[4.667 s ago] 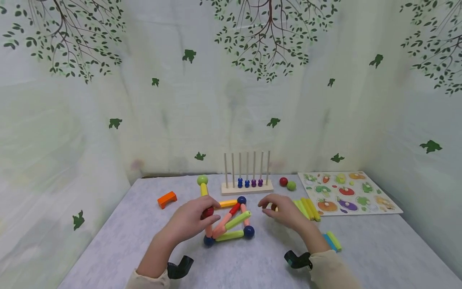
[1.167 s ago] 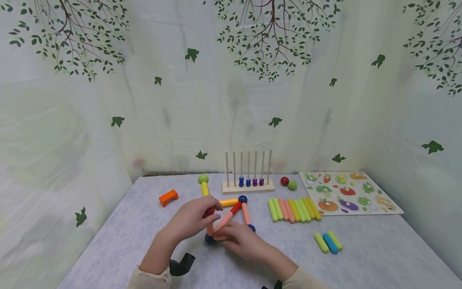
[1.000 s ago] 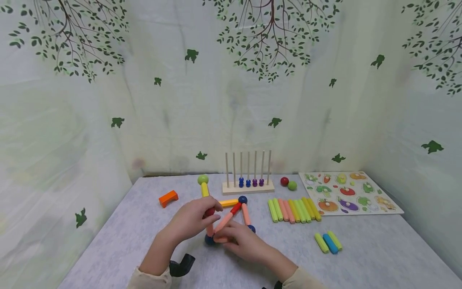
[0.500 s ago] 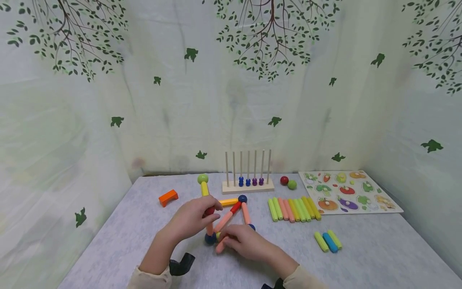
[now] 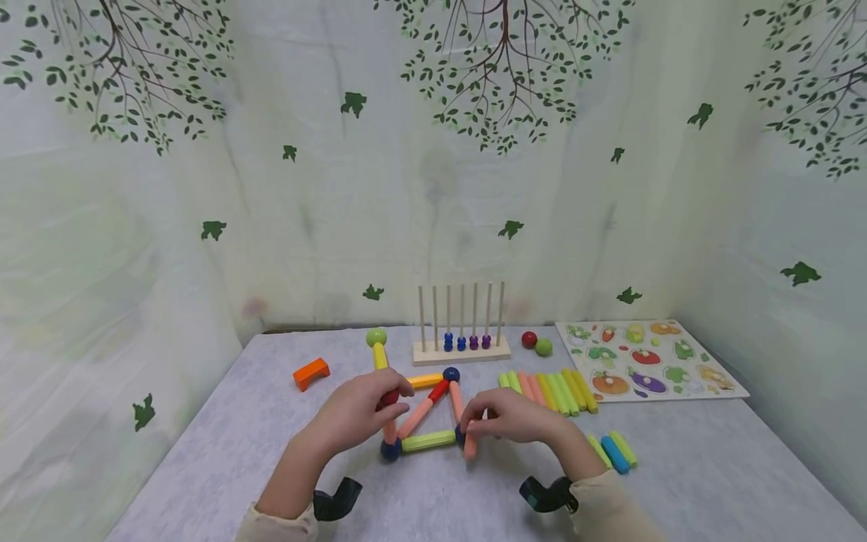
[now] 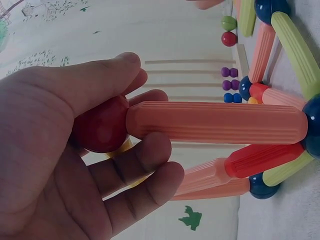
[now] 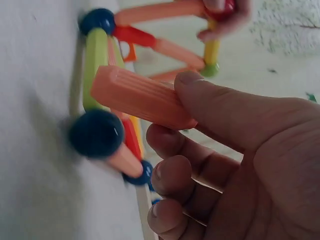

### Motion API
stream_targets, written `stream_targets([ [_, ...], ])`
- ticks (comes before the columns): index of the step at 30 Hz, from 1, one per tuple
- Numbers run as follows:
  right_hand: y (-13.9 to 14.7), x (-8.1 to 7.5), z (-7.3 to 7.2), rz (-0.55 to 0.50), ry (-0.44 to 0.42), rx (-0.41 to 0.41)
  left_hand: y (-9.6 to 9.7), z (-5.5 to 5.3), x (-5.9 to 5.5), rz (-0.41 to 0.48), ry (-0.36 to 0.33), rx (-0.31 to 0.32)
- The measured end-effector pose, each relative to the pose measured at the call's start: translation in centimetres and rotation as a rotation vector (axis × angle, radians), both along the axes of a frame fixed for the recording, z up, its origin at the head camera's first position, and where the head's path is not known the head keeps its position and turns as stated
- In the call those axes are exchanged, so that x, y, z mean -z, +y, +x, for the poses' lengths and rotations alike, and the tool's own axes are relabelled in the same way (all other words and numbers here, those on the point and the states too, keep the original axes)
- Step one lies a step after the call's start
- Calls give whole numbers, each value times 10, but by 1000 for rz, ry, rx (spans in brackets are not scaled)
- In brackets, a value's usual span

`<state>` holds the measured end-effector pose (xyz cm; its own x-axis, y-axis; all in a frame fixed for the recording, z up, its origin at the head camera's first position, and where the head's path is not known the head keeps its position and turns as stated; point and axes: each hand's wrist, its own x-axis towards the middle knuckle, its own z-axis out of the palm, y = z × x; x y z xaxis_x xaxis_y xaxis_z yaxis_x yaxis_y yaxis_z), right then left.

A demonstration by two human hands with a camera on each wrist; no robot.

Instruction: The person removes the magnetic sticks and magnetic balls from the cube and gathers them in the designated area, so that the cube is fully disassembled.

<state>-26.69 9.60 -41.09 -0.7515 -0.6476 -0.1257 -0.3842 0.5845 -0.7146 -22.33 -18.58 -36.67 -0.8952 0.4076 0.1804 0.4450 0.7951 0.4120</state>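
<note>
My left hand (image 5: 355, 412) holds a red ball (image 6: 102, 125), thumb and fingers around it. Below the ball a salmon stick (image 6: 215, 122) runs down to a dark blue ball (image 5: 390, 450) at the frame's front left corner. My right hand (image 5: 511, 416) pinches a loose salmon stick (image 7: 140, 95) between thumb and index finger. That stick is tilted, close over the front right dark blue ball (image 7: 97, 134). A light green stick (image 5: 429, 441) spans the two front balls. Red and yellow sticks reach a rear blue ball (image 5: 451, 374). A yellow stick (image 5: 381, 357) carries a green ball (image 5: 376, 337).
A row of coloured sticks (image 5: 555, 391) lies on the right, partly behind my right hand; a smaller group with a blue stick (image 5: 615, 455) lies nearer. Behind stand a peg abacus (image 5: 460, 351), loose red (image 5: 529, 339) and green balls (image 5: 544, 347), and a vegetable board (image 5: 650, 361). An orange block (image 5: 311, 373) sits left.
My right hand has moved right from the front left corner to the front right ball, carrying the salmon stick. The upper loose light green stick is gone from the frame. My left hand stays put.
</note>
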Motion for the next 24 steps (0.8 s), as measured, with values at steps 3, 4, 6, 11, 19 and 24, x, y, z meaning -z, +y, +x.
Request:
stream_targets([
  [3, 16, -3, -5, 10, -3, 41, -1, 1, 0, 4, -7, -5],
  [4, 22, -5, -6, 10, -2, 54, -1, 1, 0, 8, -9, -4],
  [6, 36, -6, -8, 10, -5, 80, -1, 1, -1, 15, -14, -3],
  [11, 74, -6, -7, 44, -14, 142, 0, -1, -4, 7, -23, 4],
  [19, 117, 5, -2, 184, 26, 218, -1, 1, -3, 8, -38, -6],
  [24, 127, 6, -1, 219, -1, 255, -1, 1, -1, 6, -45, -15],
])
